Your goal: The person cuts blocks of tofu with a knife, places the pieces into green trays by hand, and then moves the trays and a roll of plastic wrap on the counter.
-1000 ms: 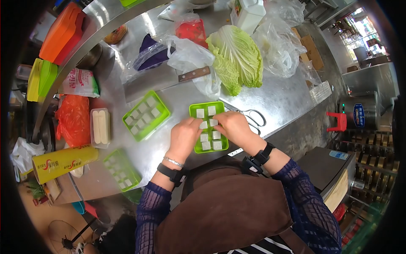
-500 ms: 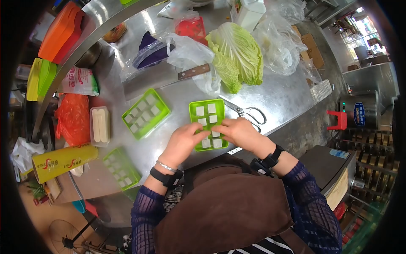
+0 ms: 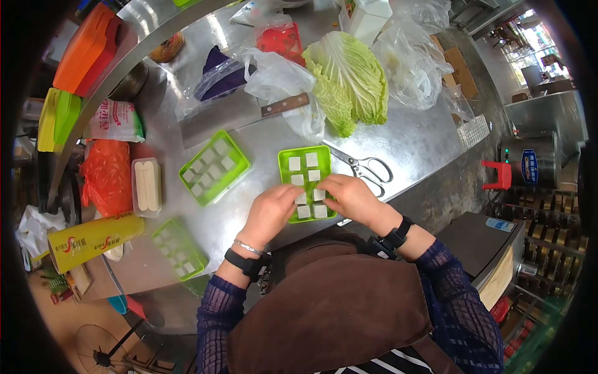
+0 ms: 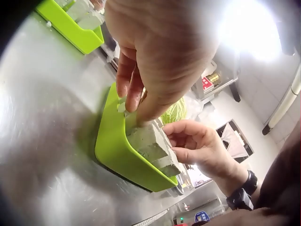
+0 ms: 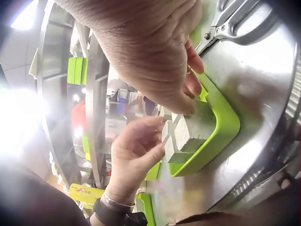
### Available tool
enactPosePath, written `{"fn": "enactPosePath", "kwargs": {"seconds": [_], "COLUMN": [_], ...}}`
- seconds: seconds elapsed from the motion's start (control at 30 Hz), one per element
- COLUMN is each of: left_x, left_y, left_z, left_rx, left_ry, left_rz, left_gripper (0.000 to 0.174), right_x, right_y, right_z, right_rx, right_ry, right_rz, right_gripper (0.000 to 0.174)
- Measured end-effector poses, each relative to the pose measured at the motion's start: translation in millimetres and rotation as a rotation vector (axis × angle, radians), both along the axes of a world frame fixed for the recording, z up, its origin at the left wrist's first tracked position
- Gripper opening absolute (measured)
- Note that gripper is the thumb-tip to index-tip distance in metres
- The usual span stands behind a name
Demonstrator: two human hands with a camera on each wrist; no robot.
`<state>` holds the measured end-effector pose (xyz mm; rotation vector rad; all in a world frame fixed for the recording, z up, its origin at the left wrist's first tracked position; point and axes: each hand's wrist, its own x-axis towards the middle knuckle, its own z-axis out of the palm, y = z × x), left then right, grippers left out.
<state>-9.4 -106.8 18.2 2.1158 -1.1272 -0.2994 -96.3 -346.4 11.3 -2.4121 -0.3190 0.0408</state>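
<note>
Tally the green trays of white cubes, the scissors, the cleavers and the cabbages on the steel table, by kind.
Green trays of white cubes: 3
Scissors: 1
Cleaver: 1
Cabbage: 1
Total: 6

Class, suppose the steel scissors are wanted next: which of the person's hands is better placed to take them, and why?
Probably right. The steel scissors lie right of the green plastic tray, just beyond the right hand. The left hand would have to cross the white cubes.
</note>
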Motion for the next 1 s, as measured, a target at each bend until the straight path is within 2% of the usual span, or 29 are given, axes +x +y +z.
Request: {"fn": "enactPosePath", "kwargs": {"seconds": [0.63, 1.0], "left_x": [-10.8, -23.4], "left_y": [-1.8, 13.5], "left_z": [-7.1, 7.6], "left_rx": [0.006, -0.060], "left_ry": [0.025, 0.006], "left_rz": [0.099, 0.179], "left_gripper": [0.035, 0.035], "right_x": [-0.9, -5.3], "right_y": [10.4, -8.2], "right_z": [-0.7, 6.5], "right_rx": [0.017, 0.113], "right_ry": [-0.020, 0.036], "right_rz": [-0.081, -0.040], "right_gripper": [0.031, 0.039]}}
